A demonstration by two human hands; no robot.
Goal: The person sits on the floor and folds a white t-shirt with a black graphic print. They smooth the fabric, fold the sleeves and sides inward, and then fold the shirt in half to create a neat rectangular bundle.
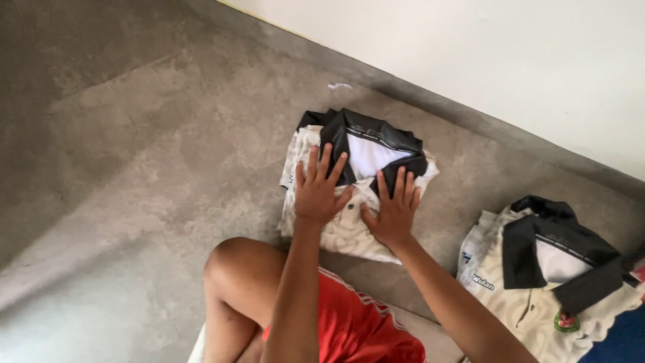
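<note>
A folded cream polo shirt with a black collar (366,151) lies on the grey concrete floor in front of me. My left hand (317,188) rests flat on its left half, fingers spread over the collar edge. My right hand (393,208) presses flat on the right half just below the collar, fingers apart. Neither hand grips anything.
A second folded cream shirt with a black collar (544,275) lies to the right, beside a blue item (621,339). My bent knee (232,269) and red shorts (356,326) are below the hands. A white wall (504,60) runs along the back.
</note>
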